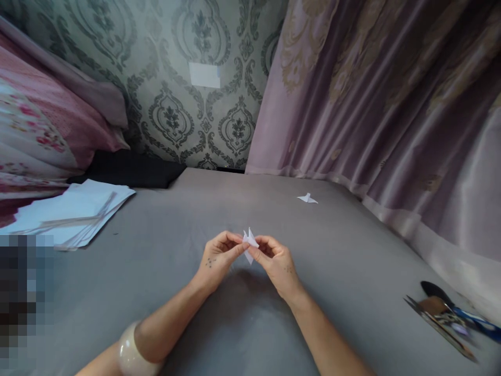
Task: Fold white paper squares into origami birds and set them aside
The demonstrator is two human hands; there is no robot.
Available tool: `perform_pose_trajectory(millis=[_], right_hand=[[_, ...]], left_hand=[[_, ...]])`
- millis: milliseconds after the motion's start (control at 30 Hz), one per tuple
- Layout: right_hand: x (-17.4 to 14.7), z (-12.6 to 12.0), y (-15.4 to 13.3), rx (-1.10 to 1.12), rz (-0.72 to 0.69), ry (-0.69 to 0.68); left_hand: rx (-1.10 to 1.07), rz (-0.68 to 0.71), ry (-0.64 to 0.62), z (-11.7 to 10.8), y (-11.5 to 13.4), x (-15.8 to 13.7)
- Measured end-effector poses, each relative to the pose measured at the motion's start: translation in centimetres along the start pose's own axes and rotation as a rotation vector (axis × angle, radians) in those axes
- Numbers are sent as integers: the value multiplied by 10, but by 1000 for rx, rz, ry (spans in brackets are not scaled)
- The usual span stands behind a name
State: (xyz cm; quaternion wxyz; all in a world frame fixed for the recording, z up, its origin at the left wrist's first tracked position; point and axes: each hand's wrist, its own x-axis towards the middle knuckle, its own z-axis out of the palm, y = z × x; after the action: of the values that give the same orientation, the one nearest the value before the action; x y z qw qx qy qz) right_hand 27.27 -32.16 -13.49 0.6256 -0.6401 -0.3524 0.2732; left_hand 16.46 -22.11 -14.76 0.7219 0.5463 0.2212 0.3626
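Just above the grey surface, near the middle of the view, both hands pinch a small folded piece of white paper. My left hand has its thumb and fingers closed on the left side of it. On the right side, my right hand grips it in the same way. Two thin points of the paper stick up between the fingertips, and another point hangs below the thumbs. Parts of the folds are hidden by the fingers. Farther back on the right lies a folded white paper bird, apart from both hands.
A stack of white paper sheets lies at the left, before a folded black cloth. Tweezers, scissors and other small tools are at the right edge. Purple curtains border the grey surface on the right.
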Motion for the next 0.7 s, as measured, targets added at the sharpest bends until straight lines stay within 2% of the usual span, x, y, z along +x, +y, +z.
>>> perform_pose_trajectory(millis=[167,267,367,533,700], right_hand=[[-4,5,-3,-134,-163,149],[-5,4,-4,-189,-190,142],[-5,3,-4,-199,-220,114],[-5,3,-6,-218,-315,105],[-5,2,-4,-267,-309,166]], left_hand=[[-123,-1,-24,0,-4,1],[-141,-45,-100,1,-3,1],[-49,-97,-151,1,0,0],[-7,-136,-108,-1,2,-1],[0,-122,-106,0,3,-1]])
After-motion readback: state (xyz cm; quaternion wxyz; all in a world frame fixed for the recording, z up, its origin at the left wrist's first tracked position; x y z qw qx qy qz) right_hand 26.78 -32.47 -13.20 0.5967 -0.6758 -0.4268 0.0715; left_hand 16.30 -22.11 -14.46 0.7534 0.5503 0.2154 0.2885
